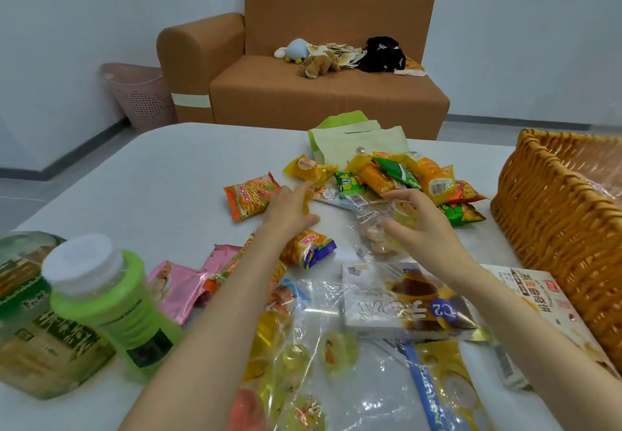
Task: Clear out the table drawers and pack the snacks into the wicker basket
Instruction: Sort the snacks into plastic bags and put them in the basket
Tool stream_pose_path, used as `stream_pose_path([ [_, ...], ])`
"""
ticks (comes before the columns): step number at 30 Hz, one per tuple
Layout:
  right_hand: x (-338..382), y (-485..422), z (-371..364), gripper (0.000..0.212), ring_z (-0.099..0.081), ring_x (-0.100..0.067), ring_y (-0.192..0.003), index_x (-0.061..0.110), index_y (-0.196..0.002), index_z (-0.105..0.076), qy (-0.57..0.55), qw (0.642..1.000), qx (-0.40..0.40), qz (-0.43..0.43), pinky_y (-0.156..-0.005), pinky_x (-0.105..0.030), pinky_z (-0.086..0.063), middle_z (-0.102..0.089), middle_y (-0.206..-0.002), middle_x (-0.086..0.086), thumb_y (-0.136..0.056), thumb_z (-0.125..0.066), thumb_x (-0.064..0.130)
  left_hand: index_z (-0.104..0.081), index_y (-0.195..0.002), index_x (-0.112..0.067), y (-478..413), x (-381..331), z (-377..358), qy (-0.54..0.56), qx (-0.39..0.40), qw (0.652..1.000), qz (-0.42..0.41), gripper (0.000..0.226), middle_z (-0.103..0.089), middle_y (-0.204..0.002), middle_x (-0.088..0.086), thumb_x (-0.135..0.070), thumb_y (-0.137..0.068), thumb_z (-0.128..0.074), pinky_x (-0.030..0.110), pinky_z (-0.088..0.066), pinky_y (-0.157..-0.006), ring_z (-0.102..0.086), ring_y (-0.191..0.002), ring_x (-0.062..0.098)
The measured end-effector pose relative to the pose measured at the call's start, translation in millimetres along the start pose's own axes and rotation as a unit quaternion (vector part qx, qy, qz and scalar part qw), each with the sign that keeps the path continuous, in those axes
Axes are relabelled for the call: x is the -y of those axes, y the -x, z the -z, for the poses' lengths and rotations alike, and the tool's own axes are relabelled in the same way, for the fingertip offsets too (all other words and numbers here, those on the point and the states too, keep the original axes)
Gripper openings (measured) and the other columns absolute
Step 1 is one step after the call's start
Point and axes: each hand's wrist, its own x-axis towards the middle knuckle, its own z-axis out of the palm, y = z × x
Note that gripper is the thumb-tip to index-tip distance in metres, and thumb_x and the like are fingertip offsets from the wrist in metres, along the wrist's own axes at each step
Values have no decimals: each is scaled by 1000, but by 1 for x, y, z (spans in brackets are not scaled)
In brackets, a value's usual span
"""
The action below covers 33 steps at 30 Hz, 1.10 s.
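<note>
2 hands over table (134,178) | left hand (289,210) wide | right hand (420,222) grips clear packet (370,228) | sofa (330,94) behind

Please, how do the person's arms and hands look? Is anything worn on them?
The left forearm and right forearm are bare to the picture's edge; no sleeve shows. The left hand and right hand wear no gloves; no watch, ring or bracelet is visible.

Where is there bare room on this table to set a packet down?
Widest patch: the table's far left, between the green bottle and the orange noodle packet. A narrow strip between the snack pile and the wicker basket. Crowded: the middle, where the right hand grips a clear bag beside the left hand, and the near edge.
</note>
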Motion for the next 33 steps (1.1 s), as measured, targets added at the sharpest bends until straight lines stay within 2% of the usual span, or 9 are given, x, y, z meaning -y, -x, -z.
stream_pose_path([
  [4, 1, -4, -8, 35, -45, -3, -115, 23, -124, -54, -71, 994, -19, -76, -98, -25, -37, -51, -127, 11, -90, -61, 19, -50, -129, -20, 4, 2, 2, 67, -61, 996, -14, 55, -62, -111, 13, -27, -80, -75, 28, -38, -72, -57, -99, 27],
  [6, 5, -4, -10, 34, -47, -4, -115, 26, -123, -54, -91, 991, -20, -95, -99, -29, -40, -51, -122, 15, -90, -61, 21, -51, -129, -20, 8, -1, 1, 85, -97, 991, -20, 54, -65, -107, 11, -26, -81, -75, 25, -36, -69, -57, -89, 22],
  [10, 12, 0, -4, 33, -46, -3, -113, 26, -123, -54, -105, 989, -23, -104, -93, -24, -38, -51, -120, 16, -91, -60, 19, -56, -126, -21, 18, -11, 8, 148, -148, 977, -32, 47, -66, -112, 9, -28, -83, -73, 27, -44, -72, -59, -95, 20],
  [14, 22, 11, 15, 32, -47, -5, -114, 26, -121, -56, -136, 983, -37, -115, -78, -12, -37, -53, -122, 12, -90, -60, 17, -59, -122, -24, 26, -28, 30, 255, -186, 949, -14, 49, -67, -111, 7, -37, -78, -77, 44, -57, -76, -63, -100, 23],
  [20, 31, 53, 49, 23, -59, -11, -84, 23, -109, -64, -204, 966, 11, -156, -61, -23, -46, -64, -113, 1, -92, -55, 12, -54, -109, -33, 81, -67, 72, 411, -145, 899, -30, 37, -66, -107, 2, -30, -80, -76, 38, -61, -66, -65, -95, 14],
  [24, 31, 95, 60, 19, -61, -10, -79, 22, -103, -64, -120, 975, 96, -160, -62, -23, -48, -66, -105, 4, -87, -61, 13, -56, -109, -33, 152, -68, 76, 467, -128, 875, -14, 33, -68, -95, -3, -24, -83, -73, 18, -52, -50, -67, -73, 6],
  [27, 28, 114, 56, 15, -59, -5, -78, 20, -99, -65, -58, 968, 173, -171, -60, -17, -46, -64, -109, 10, -88, -60, 11, -58, -110, -33, 195, -60, 70, 481, -112, 870, 13, 33, -71, -94, 1, -28, -81, -74, 27, -57, -53, -68, -64, 7],
  [29, 28, 120, 49, 13, -59, -3, -92, 21, -96, -67, -32, 967, 196, -161, -70, -15, -49, -60, -109, 13, -88, -61, 14, -59, -112, -31, 213, -56, 69, 480, -101, 871, 22, 38, -73, -89, 2, -32, -78, -75, 31, -57, -54, -64, -59, 12],
  [33, 33, 119, 28, 15, -52, -8, -108, 24, -96, -68, 38, 975, 195, -95, -78, -7, -40, -55, -108, 11, -86, -62, 15, -58, -116, -26, 244, -44, 66, 495, -113, 861, 44, 43, -72, -97, 9, -29, -76, -75, 25, -56, -56, -67, -79, 18],
])
